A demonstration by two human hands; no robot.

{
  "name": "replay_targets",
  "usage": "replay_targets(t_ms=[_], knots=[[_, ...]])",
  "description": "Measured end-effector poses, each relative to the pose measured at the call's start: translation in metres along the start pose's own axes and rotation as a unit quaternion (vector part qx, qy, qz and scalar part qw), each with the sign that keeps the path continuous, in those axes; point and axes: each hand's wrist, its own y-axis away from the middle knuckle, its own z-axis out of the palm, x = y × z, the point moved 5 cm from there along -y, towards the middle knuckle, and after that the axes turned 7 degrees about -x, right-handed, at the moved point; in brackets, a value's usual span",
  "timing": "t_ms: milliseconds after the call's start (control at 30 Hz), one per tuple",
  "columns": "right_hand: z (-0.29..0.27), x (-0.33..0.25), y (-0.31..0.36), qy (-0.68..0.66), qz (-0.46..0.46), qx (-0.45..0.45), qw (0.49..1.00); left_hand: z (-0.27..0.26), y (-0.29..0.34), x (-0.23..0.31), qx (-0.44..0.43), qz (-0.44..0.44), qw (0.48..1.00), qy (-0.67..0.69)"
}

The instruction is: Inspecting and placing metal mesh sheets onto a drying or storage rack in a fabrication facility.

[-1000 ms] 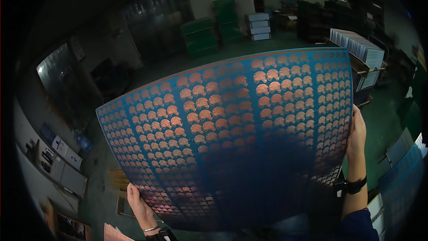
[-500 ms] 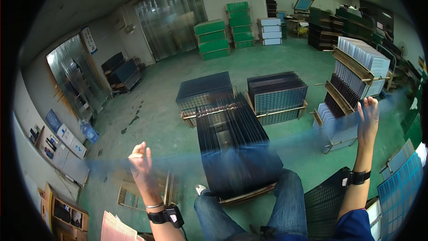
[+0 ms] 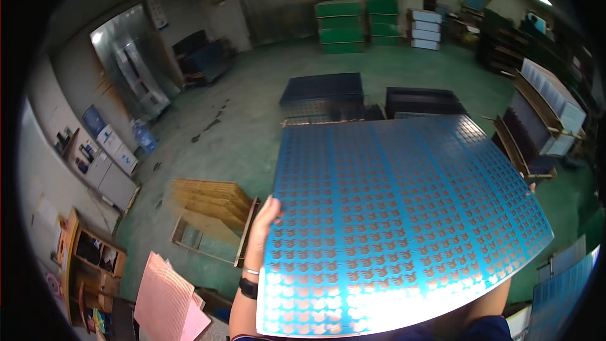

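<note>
A large thin blue sheet patterned with rows of small brownish-grey shapes spreads across the middle of the head view. Its face is turned up toward me, and strong glare covers the near edge. My left hand grips the left edge, its thumb showing at the rim. At the opposite edge only a few fingertips of my right hand come out past the sheet; the rest is hidden behind it. Beyond the far edge stand two racks of dark panels, the left one and the right one, both partly covered.
Tall stacked racks of pale and dark panels stand at the right. Left of me are a wooden rack of brownish boards, pink sheets and a shelf unit. Green stacks stand far back.
The sheet, before a blurred, nearly edge-on band between my raised hands, now shows its broad patterned face. It hides the dark panels before my knees. The head view has shifted.
</note>
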Motion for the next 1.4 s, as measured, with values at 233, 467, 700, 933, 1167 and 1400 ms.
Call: replay_targets(t_ms=[233,467,700,933,1167,1400], knots=[[0.069,-0.009,0.023,-0.136,0.116,-0.01,0.984,0.066,0.006,0.004,0.04,0.037,0.997,0.05],[-0.003,-0.003,0.098,-0.066,0.175,0.401,0.897,0.056,0.002,-0.009,-0.035,0.099,0.994,0.018],[-0.009,0.02,0.135,-0.127,0.225,0.352,0.9,0.034,0.007,-0.019,-0.048,0.073,0.996,0.028],[0.025,0.016,0.131,-0.101,0.229,0.287,0.925,0.016,0.015,-0.027,0.005,0.103,0.994,0.047],[0.026,0.012,0.136,-0.079,0.245,0.287,0.923,0.005,0.023,-0.032,0.014,0.133,0.987,0.092],[0.057,0.017,0.093,0.015,0.212,0.297,0.931,-0.021,0.015,-0.05,0.104,0.14,0.981,0.08]])
